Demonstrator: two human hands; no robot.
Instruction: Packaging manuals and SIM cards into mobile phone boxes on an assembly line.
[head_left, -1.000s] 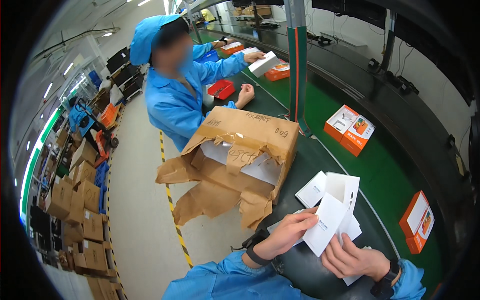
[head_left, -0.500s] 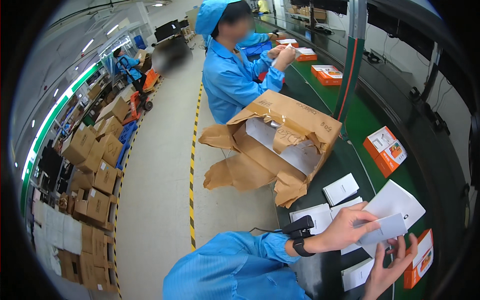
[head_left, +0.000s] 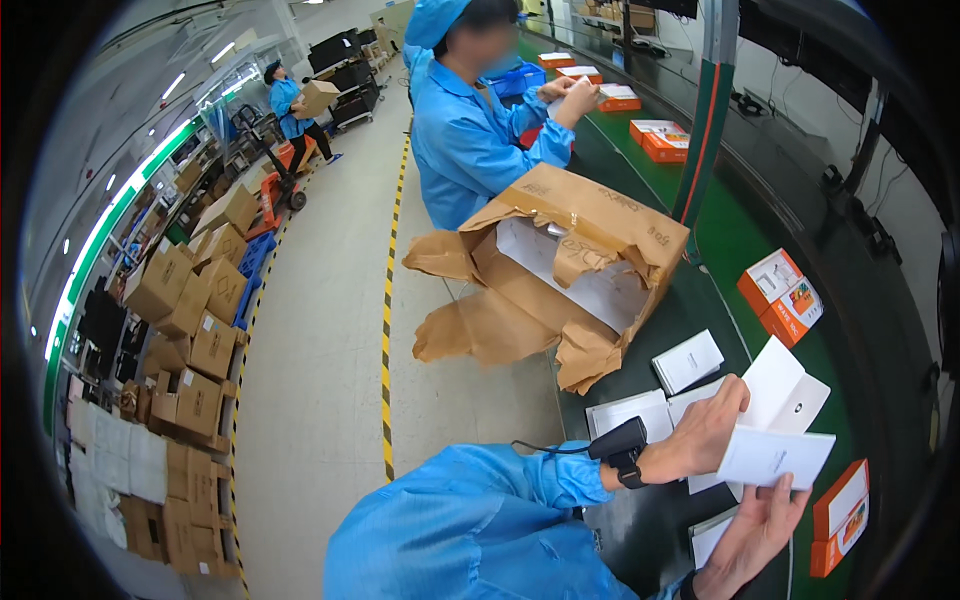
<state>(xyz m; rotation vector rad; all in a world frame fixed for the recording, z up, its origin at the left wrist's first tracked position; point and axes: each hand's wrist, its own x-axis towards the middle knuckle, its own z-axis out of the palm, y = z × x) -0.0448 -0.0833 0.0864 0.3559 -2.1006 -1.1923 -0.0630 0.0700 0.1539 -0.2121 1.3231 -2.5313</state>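
Note:
My left hand [head_left: 708,428], its wrist in a dark band with a black device, has its fingers curled at the edge of a white folded card [head_left: 778,385] with a small dark round mark. In front of that card is a thin white booklet [head_left: 775,458], pinched along its lower edge by my right hand [head_left: 752,530]. The left fingertips are partly hidden. Stacks of white booklets [head_left: 690,362] lie on the dark table beside and beneath my hands, some covered by my left arm.
A torn brown carton [head_left: 600,225] lies open toward me beyond the booklets. Orange-and-white boxes [head_left: 782,297] stand along the green strip, one [head_left: 840,520] near my right hand. A green post [head_left: 703,150] rises behind the carton. A co-worker in blue [head_left: 475,130] works farther along.
The booklet has passed from my left hand into my right hand, which was open. The folded card has opened wider. In the background, a person carrying a carton has stepped to the right.

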